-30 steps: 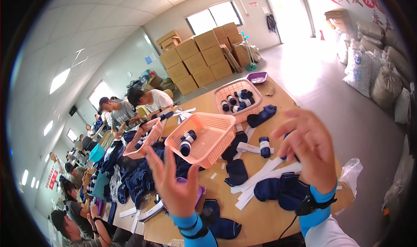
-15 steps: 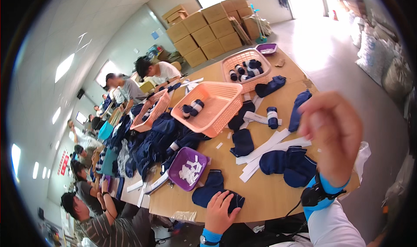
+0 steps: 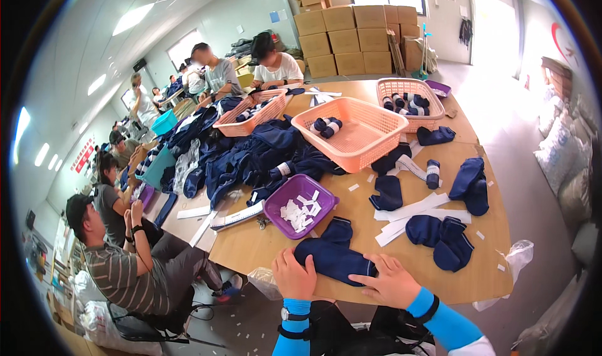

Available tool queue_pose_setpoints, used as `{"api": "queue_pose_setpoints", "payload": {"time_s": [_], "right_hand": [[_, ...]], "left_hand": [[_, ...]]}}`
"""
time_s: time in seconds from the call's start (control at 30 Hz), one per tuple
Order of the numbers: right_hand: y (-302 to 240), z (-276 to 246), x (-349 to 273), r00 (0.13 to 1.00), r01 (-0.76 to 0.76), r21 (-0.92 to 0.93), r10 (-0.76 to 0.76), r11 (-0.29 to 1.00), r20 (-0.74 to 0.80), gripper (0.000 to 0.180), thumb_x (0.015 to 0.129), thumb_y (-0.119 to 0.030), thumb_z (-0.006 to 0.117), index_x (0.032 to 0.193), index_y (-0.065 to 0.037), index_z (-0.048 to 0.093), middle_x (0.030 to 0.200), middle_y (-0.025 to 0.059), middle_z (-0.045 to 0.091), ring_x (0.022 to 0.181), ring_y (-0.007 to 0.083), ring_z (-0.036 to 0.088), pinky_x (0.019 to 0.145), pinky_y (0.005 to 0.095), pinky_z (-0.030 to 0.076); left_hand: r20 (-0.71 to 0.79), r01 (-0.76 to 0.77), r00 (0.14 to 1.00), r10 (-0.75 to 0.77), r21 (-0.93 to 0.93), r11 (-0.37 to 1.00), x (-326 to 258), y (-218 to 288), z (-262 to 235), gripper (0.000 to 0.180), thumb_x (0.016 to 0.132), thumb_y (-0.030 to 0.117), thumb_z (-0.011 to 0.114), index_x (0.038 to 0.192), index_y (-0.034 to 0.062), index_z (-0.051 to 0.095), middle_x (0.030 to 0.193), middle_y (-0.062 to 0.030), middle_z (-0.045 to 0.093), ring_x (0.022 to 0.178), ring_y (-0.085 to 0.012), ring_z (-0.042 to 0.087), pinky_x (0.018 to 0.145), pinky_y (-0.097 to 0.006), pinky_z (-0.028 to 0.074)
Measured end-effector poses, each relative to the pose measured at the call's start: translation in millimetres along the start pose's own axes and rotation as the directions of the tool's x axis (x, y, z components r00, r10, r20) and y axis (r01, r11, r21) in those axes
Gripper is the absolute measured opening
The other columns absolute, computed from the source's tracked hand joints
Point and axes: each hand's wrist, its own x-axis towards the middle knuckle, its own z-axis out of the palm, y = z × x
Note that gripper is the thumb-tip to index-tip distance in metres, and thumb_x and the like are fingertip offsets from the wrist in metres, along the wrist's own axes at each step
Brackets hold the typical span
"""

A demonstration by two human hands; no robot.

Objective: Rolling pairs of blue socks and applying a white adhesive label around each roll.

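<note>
One bent fabric sock (image 3: pixel 338 260), under hands (image 3: pixel 295 276) (image 3: pixel 397 283)

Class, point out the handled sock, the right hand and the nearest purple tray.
Sock (image 3: pixel 332 262), head view: its middle.
Right hand (image 3: pixel 395 282), head view: its back.
Purple tray (image 3: pixel 296 188), head view: its far inner wall.

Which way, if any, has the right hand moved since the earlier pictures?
Yes: leftward and down, closer to the purple tray; the right hand now touches a navy sock.

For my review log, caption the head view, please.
Both hands on a navy sock, near a purple tray of white slips.
</note>
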Motion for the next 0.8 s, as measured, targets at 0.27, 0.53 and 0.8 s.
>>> {"api": "queue_pose_setpoints", "payload": {"time_s": [0.27, 0.53, 0.8], "right_hand": [[-11.5, 8.6, -3.9, 0.982, -0.168, 0.081, 0.175, 0.982, -0.078, 0.026, 0.084, -0.017, 0.083, 0.105, -0.014, 0.068, 0.145, 0.0157, 0.058, 0.133, 0.0405, 0.055, 0.112, 0.0496, 0.045], [-10.6, 6.5, -4.9, 0.964, -0.23, 0.147, 0.246, 0.962, -0.102, 0.035, 0.081, -0.016, 0.087, 0.104, -0.007, 0.062, 0.141, 0.0175, 0.063, 0.131, 0.0404, 0.057, 0.112, 0.0472, 0.045], [-11.3, 7.0, -5.7, 0.962, -0.213, 0.128, 0.231, 0.969, -0.144, 0.041, 0.081, -0.016, 0.087, 0.108, -0.007, 0.058, 0.14, 0.0174, 0.065, 0.13, 0.0411, 0.059, 0.111, 0.0479, 0.046]], "left_hand": [[0.087, 0.163, 0.986, -0.144, -0.291, 0.943, 5.0, -10.8, 3.5, 0.051, 0.085, 0.019, 0.085, 0.13, 0.0024, 0.067, 0.104, -0.0107, 0.072, 0.106, -0.0362, 0.062, 0.096, -0.048, 0.049], [0.046, -0.02, 0.998, 0.041, -0.396, 0.918, 1.5, -8.5, -15.0, 0.02, 0.085, 0.012, 0.083, 0.103, 0.0051, 0.075, 0.098, -0.0121, 0.071, 0.099, -0.0382, 0.063, 0.087, -0.049, 0.051], [0.276, 0.09, 0.958, 0.081, -0.554, 0.828, 3.6, -8.4, -20.1, 0.017, 0.089, 0.005, 0.079, 0.102, 0.0015, 0.069, 0.106, -0.0165, 0.076, 0.094, -0.0353, 0.072, 0.083, -0.04, 0.057]]}}
